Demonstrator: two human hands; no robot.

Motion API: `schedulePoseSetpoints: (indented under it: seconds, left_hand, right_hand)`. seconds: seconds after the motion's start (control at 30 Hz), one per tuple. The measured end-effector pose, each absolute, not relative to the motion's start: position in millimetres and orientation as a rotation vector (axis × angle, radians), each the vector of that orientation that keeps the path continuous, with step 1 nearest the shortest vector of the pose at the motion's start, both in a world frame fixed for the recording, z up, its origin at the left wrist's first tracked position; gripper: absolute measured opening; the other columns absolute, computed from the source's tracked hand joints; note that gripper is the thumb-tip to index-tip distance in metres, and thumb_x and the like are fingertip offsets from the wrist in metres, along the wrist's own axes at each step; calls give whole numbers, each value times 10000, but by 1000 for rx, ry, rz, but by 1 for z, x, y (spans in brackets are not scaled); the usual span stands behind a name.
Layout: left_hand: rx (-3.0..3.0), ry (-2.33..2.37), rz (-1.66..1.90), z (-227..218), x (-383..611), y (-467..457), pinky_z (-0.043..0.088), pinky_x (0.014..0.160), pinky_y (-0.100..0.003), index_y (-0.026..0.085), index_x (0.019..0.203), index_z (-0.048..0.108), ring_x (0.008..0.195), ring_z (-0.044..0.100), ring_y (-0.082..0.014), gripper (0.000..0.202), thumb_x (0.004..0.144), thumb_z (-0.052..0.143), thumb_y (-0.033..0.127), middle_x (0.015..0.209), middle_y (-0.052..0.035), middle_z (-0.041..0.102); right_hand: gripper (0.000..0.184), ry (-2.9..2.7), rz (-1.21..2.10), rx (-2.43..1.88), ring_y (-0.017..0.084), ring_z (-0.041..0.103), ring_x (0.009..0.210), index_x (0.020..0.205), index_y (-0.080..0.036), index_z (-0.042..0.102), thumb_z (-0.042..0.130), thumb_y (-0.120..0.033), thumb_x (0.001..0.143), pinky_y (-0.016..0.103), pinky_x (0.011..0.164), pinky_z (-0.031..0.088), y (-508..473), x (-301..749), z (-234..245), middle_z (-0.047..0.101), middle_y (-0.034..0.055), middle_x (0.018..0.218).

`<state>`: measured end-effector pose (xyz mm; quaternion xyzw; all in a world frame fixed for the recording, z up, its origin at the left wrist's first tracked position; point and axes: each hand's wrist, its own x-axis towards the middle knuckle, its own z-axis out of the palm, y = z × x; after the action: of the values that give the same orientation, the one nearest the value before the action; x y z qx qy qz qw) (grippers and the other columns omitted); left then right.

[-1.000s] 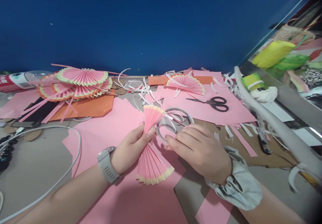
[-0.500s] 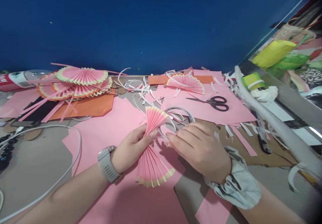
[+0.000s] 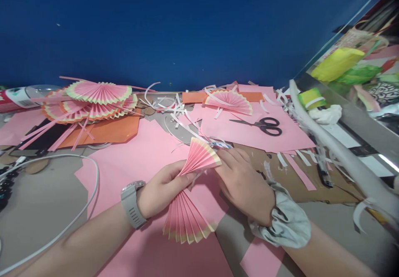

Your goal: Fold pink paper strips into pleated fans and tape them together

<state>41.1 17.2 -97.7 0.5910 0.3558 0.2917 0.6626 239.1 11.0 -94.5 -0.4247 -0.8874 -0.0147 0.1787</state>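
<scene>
My left hand (image 3: 166, 187) pinches the narrow middle of a pleated pink paper fan (image 3: 185, 216) with pale yellow edges. Its folds flare out above and below the thumb, and the lower half spreads wider. Close against the upper half is my right hand (image 3: 245, 183), with its fingers bent together. The fan's edge covers those fingertips, so whatever they grip is hidden. A sliver of something white shows beside my left thumb. Just beyond my right knuckles lies a ring-like roll (image 3: 221, 145), mostly covered. Under both hands is a large pink paper sheet (image 3: 134, 165).
Black scissors (image 3: 269, 126) lie on pink paper at the right. Finished pleated fans (image 3: 99, 92) are stacked at the back left beside a bottle (image 3: 18, 98). A white cable (image 3: 98, 177) loops at left. Paper strips (image 3: 179, 111), cardboard (image 3: 336, 192) and a pale tube (image 3: 343, 148) lie about.
The fan has tilted, its upper half leaning right and its lower half spreading wider. My right hand has turned and moved in behind the fan's edge, hiding the fingertips.
</scene>
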Motion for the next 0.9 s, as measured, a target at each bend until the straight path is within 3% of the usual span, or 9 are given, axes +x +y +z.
schedulePoseSetpoints:
  seconds: [0.17,0.3,0.4,0.5,0.7,0.9]
  left_hand:
    - [1201,882,719,-101,42,19,313,534,-214,170,670,445,534,371,-75,242,884,441,281,598,46,400]
    - [1176,880,737,-103,43,19,318,530,-214,171,701,468,526,371,-74,223,883,452,300,601,46,414]
    - [1171,871,744,-104,43,19,356,581,-239,165,672,472,543,405,-89,307,909,392,343,589,31,438]
    - [1183,891,733,-104,43,20,378,625,-266,158,664,485,553,434,-103,394,929,313,392,591,13,467]
    - [1175,1031,740,-104,43,20,356,566,-241,218,947,448,544,411,-93,268,915,330,457,635,50,439]
    - [1286,1028,664,-103,44,23,376,640,-256,192,782,440,628,444,-102,308,925,315,435,678,33,451]
  right_hand:
    - [224,-2442,396,-1305,186,494,954,1034,-204,544,401,-119,884,353,847,312,12,240,-90,585,35,958]
    - [190,-2354,624,-1305,135,499,995,1021,-236,522,397,-146,909,315,879,293,14,239,-85,593,-8,1000]
    - [113,-2256,682,-1346,122,507,919,917,-235,516,403,-232,922,304,847,302,16,240,-81,591,-27,944]
    - [117,-2266,584,-1340,136,490,842,823,-227,511,432,-242,908,313,794,299,16,243,-75,557,-25,824]
    - [135,-2421,308,-1097,142,447,756,786,-228,535,445,-190,879,321,726,266,12,248,-66,528,-20,757]
    - [130,-2478,-55,-1144,151,427,709,769,-229,562,480,-180,857,331,710,254,8,242,-73,516,-15,699]
